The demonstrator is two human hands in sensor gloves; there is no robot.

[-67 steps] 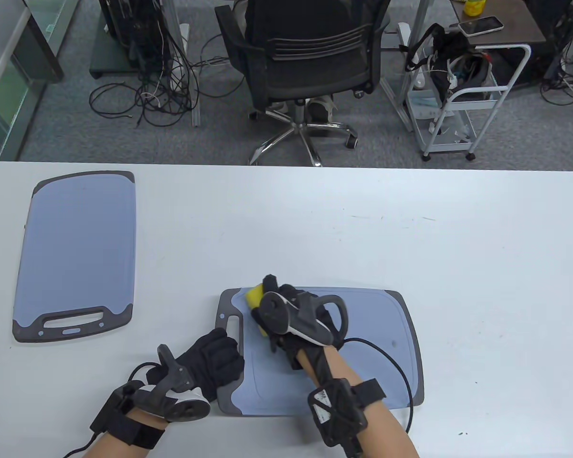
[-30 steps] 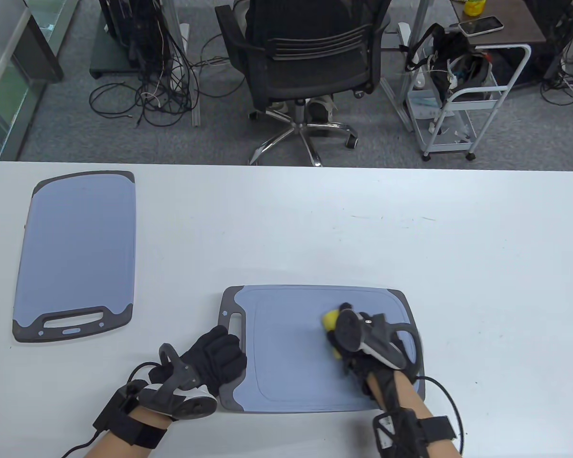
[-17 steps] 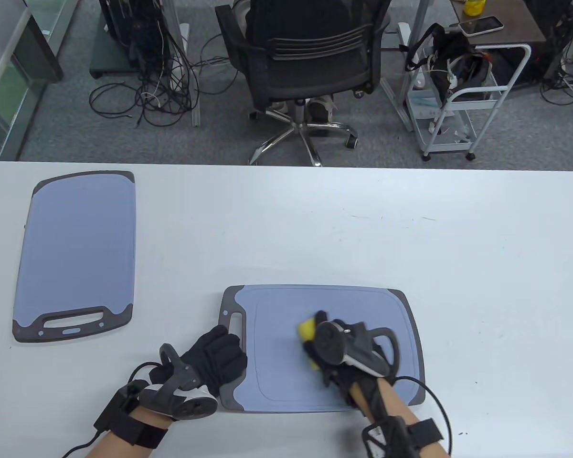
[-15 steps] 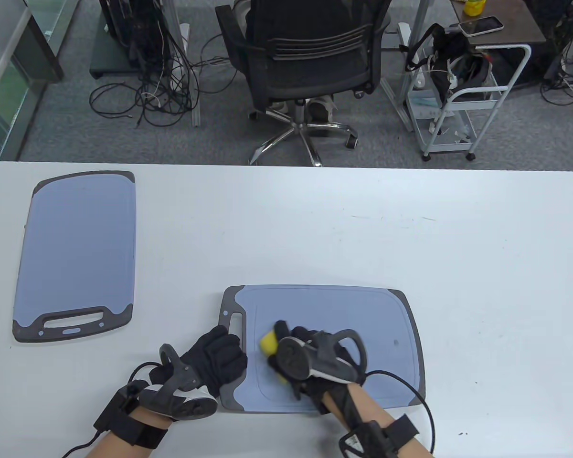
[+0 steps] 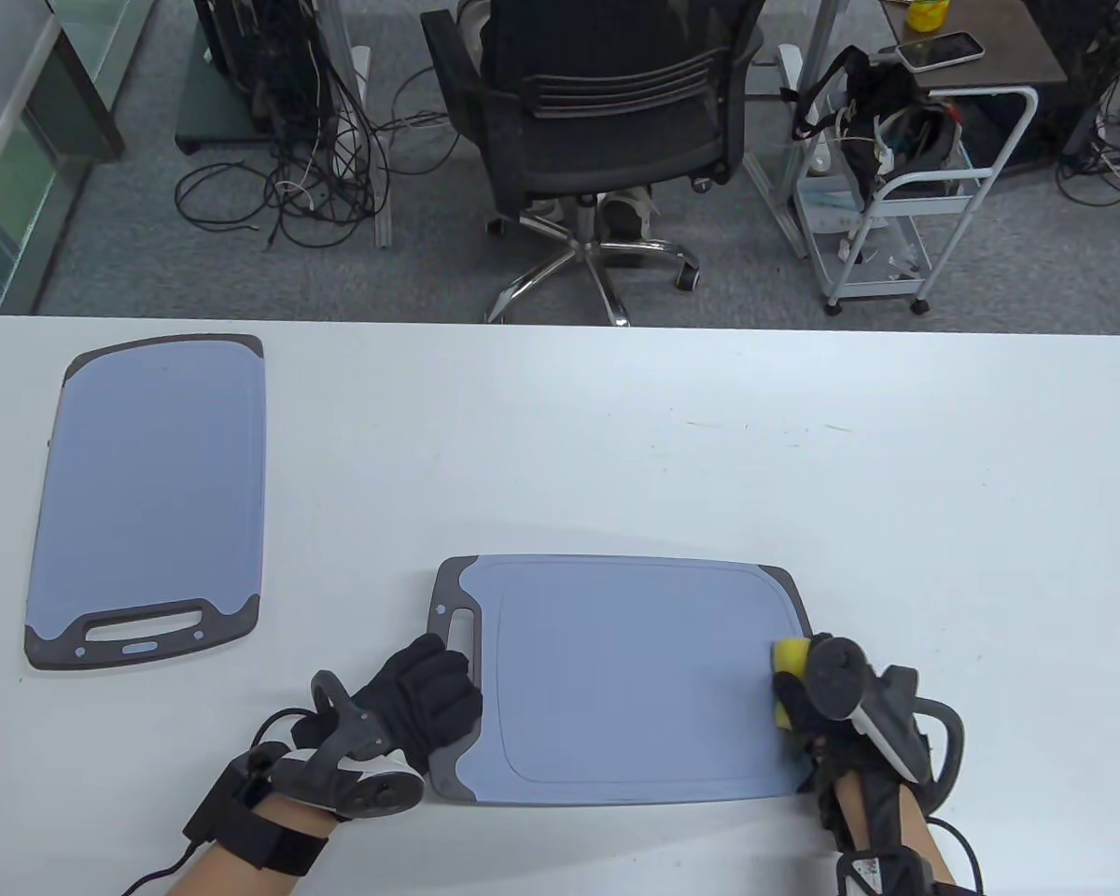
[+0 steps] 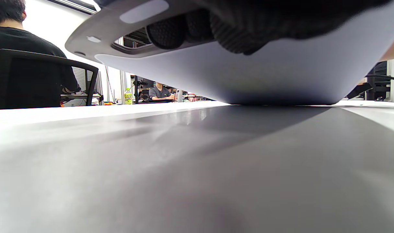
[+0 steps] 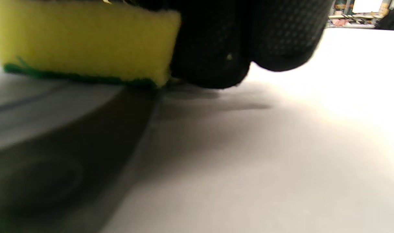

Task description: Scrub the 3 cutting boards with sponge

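A blue cutting board (image 5: pixel 616 681) with dark grey ends lies near the table's front edge, its handle end to the left. My left hand (image 5: pixel 439 686) grips that handle end. In the left wrist view the board (image 6: pixel 249 74) is tilted up off the table, and my fingers (image 6: pixel 190 30) show through the handle slot. My right hand (image 5: pixel 798 695) holds a yellow sponge (image 5: pixel 788 655) at the board's right rim. In the right wrist view the sponge (image 7: pixel 83 42), green side down, presses on the dark rim (image 7: pixel 54 155) beside my fingers (image 7: pixel 216 48). A second blue board (image 5: pixel 154 495) lies at the far left.
The white table (image 5: pixel 709 448) stretches bare behind and to the right of the near board. Beyond its far edge stand an office chair (image 5: pixel 607 121) and a white cart (image 5: pixel 905 187). A cable (image 5: pixel 961 849) trails from my right wrist.
My right hand has swept the sponge back and forth over the near board, going left half a second ago and now out to the right rim. The left hand has stayed put.
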